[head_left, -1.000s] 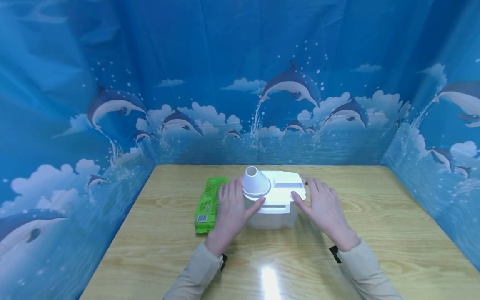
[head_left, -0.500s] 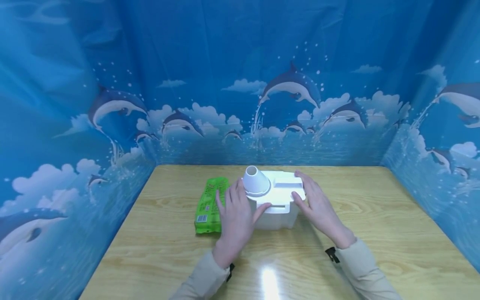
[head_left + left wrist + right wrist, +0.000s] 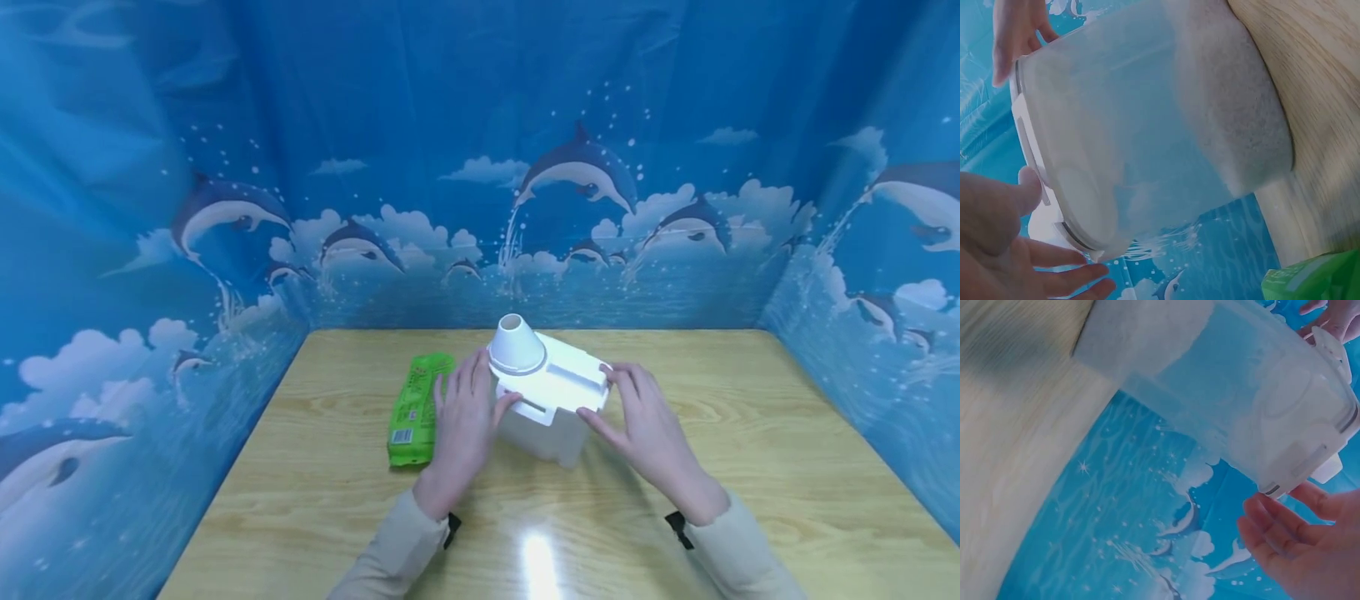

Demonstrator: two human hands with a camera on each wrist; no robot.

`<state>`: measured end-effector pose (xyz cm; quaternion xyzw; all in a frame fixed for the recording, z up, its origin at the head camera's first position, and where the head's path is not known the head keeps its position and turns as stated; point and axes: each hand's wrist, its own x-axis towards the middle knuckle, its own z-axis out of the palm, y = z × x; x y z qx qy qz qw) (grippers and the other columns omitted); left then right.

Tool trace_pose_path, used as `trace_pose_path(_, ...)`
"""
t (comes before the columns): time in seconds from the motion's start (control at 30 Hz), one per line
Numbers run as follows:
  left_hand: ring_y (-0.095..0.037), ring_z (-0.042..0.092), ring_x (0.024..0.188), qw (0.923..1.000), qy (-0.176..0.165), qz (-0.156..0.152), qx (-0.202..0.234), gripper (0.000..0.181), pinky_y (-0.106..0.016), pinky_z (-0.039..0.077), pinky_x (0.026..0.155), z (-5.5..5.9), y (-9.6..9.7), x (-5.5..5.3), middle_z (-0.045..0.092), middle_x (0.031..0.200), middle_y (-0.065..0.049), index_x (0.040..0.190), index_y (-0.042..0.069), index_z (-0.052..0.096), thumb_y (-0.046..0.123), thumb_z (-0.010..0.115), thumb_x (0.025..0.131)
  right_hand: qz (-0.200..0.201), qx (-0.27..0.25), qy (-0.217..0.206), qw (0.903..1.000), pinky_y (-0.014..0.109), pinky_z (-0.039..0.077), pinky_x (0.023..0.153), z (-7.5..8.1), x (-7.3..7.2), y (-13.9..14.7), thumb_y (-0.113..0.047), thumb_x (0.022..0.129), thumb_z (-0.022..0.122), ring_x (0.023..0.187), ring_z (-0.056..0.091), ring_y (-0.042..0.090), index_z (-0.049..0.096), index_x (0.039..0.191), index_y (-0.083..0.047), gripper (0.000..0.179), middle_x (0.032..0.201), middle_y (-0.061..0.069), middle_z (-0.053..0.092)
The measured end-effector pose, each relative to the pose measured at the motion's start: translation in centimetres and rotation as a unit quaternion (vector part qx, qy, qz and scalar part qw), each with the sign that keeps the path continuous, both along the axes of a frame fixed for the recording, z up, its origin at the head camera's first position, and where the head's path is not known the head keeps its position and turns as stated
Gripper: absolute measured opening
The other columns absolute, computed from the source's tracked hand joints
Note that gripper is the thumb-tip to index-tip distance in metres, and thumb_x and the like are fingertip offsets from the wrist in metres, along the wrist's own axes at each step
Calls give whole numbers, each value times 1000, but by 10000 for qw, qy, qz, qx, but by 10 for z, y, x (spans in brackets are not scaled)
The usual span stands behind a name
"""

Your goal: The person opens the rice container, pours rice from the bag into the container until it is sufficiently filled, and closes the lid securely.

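Observation:
A translucent plastic storage container (image 3: 538, 439) with a white lid (image 3: 561, 385) stands turned at an angle on the table. A white cone-shaped spout piece (image 3: 516, 348) sits at the lid's left end. My left hand (image 3: 467, 412) holds the lid's left side, its thumb at the front clip and its fingers along the side. My right hand (image 3: 651, 429) grips the lid's right end, thumb at the near corner and fingers at the far one. In the left wrist view, a pale grainy fill (image 3: 1235, 100) lies in the lower part of the container.
A green printed packet (image 3: 415, 417) lies on the wooden table (image 3: 315, 500), just left of my left hand. Blue curtains (image 3: 420, 100) with dolphins hang behind the table and along both sides.
The container has turned clockwise as seen from above, its right end now nearer to me. My left hand shifted slightly left and away; the right hand followed the lid's right end. The packet stayed put.

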<state>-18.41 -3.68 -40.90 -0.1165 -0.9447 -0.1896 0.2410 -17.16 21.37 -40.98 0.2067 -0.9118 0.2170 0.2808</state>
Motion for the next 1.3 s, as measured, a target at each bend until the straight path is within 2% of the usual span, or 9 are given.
trace_pose_path(0.17,-35,44,140,9994,-251,-168,182,70,-64,29,116,-1,-1,-2,46,154,-15,153,5,41,44,59,98,6,281,434,9987,49,58,77,2,10,1,-59,96,60,101,59,33,62,118,3,66,112,18,61)
trace_pose_path(0.33,-34,41,143,9987,-365,-258,239,59,-63,27,118,-2,-3,-2,44,156,-14,152,5,43,35,57,103,226,247,795,9963,43,56,72,1,18,2,-62,100,47,93,60,27,66,117,1,68,103,11,63)
trace_pose_path(0.43,-35,40,144,9987,-424,-169,235,55,-62,27,118,3,-3,2,43,156,-16,150,4,45,32,55,104,305,104,859,9958,43,55,74,1,19,2,-53,103,51,94,60,26,68,117,-3,55,104,9,64)
trace_pose_path(0.57,-37,46,139,9994,-344,-91,-49,62,-60,32,117,13,3,14,47,152,-19,148,1,46,43,53,103,218,-27,793,9966,50,54,84,0,13,2,-33,102,59,104,60,32,65,127,-4,38,116,13,64)
trace_pose_path(0.73,-42,48,136,9984,34,-187,-537,76,-61,34,115,16,12,30,52,147,-23,144,-4,50,58,51,99,140,109,382,9991,60,45,102,-3,3,1,-22,103,58,124,56,40,56,141,-1,43,137,19,61)
trace_pose_path(0.83,-44,42,140,9980,130,-245,-576,78,-63,29,117,12,17,32,49,148,-25,143,-5,50,59,49,99,140,127,154,9997,62,42,105,-6,1,0,-22,105,55,128,54,42,55,143,0,43,139,19,61)
trace_pose_path(1.07,-41,27,150,9974,-497,-511,-78,73,-63,15,121,7,16,25,36,159,-21,153,-3,37,53,40,105,48,-7,-8,10000,61,40,108,-5,6,-3,-28,103,59,129,53,41,56,141,-1,47,135,19,63)
trace_pose_path(1.17,-40,24,151,9942,-772,-738,161,74,-64,13,121,7,12,19,31,162,-19,155,-3,32,52,40,105,40,-5,166,9999,61,43,105,-3,11,-5,-34,100,63,125,55,41,60,137,0,50,130,21,66)
trace_pose_path(1.3,-41,22,151,9879,-889,-1152,538,69,-65,12,121,4,6,10,28,164,-17,156,-3,30,44,40,106,39,50,521,9986,60,49,99,-2,17,-9,-43,99,63,117,60,41,65,129,2,55,121,22,69)
